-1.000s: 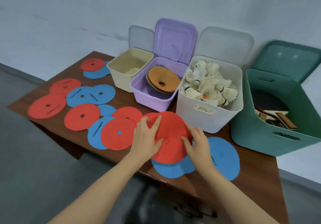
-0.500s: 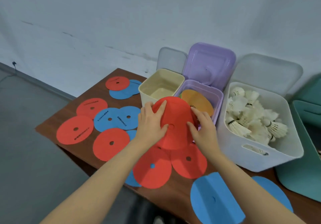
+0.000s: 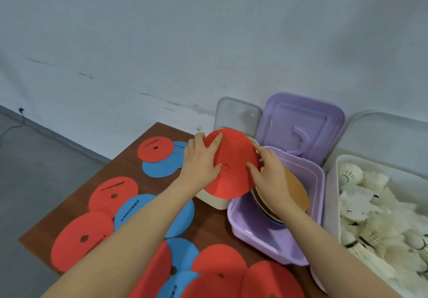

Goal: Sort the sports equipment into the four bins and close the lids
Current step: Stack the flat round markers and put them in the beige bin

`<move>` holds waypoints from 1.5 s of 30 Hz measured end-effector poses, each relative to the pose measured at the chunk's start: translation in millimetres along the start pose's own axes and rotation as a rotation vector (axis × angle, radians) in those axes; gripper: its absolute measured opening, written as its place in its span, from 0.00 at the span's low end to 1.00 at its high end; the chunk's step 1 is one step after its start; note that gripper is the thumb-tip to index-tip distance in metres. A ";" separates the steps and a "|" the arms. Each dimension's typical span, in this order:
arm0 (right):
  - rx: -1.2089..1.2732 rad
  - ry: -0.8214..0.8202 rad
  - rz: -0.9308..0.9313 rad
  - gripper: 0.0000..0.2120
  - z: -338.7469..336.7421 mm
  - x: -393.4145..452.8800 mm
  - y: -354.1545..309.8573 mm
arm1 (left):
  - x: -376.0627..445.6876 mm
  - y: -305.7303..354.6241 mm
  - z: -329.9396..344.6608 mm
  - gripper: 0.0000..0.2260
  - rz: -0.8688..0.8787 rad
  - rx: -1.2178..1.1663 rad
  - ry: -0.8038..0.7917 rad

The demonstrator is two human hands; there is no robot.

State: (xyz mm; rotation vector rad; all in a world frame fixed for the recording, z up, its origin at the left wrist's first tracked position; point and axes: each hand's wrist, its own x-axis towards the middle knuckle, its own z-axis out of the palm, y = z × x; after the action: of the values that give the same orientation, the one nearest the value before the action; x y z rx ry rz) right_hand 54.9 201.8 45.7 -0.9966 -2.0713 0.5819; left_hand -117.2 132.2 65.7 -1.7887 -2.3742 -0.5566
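Note:
I hold a red flat disc [image 3: 231, 159] between both hands, tilted over the cream bin [image 3: 214, 201], which it mostly hides. My left hand [image 3: 201, 161] grips its left edge, and my right hand [image 3: 268, 172] grips its right edge. The purple bin [image 3: 254, 235] to the right holds a stack of discs with an orange disc [image 3: 298, 193] on top. The white bin [image 3: 333, 182] at far right is full of white shuttlecocks [image 3: 370, 216]. Several more red discs [image 3: 81, 240] and blue discs [image 3: 159, 165] lie on the brown table [image 3: 215, 226].
The purple lid [image 3: 301, 126] and a clear lid [image 3: 236, 115] stand open against the wall behind their bins. The table's left edge drops to a grey floor [image 3: 34, 170]. My forearms cross over the discs nearest me.
Both hands lifted the red disc off the table pile and carried it away from me, from the front of the purple bin to over the cream bin. My view has shifted left.

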 end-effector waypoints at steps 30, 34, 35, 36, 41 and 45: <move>-0.526 -0.049 0.370 0.19 82.4 -23.5 -7.2 | 45.5 -86.9 60.0 0.24 0.429 -0.123 -0.284; -0.479 -0.017 0.314 0.21 61.8 -55.1 -13.1 | 15.5 -69.1 42.7 0.23 0.438 -0.111 -0.260; -0.460 -0.012 0.307 0.23 54.7 -64.4 -13.3 | 6.1 -62.0 38.3 0.22 0.444 -0.105 -0.265; -0.439 0.002 0.298 0.22 47.2 -74.5 -13.6 | -4.6 -53.4 33.2 0.22 0.451 -0.101 -0.267; -0.418 0.049 0.252 0.21 5.3 -137.5 -8.8 | -64.6 -6.0 20.3 0.22 0.434 -0.130 -0.249; -0.392 0.109 0.235 0.16 -35.7 -204.1 3.9 | -123.9 41.3 30.0 0.27 0.414 -0.167 -0.300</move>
State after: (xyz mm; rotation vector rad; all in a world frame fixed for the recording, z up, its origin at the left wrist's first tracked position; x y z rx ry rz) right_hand 169.3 43.2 -23.0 -1.4763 -2.0259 0.2297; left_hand -37.6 40.6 8.7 -2.5067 -2.0677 -0.4685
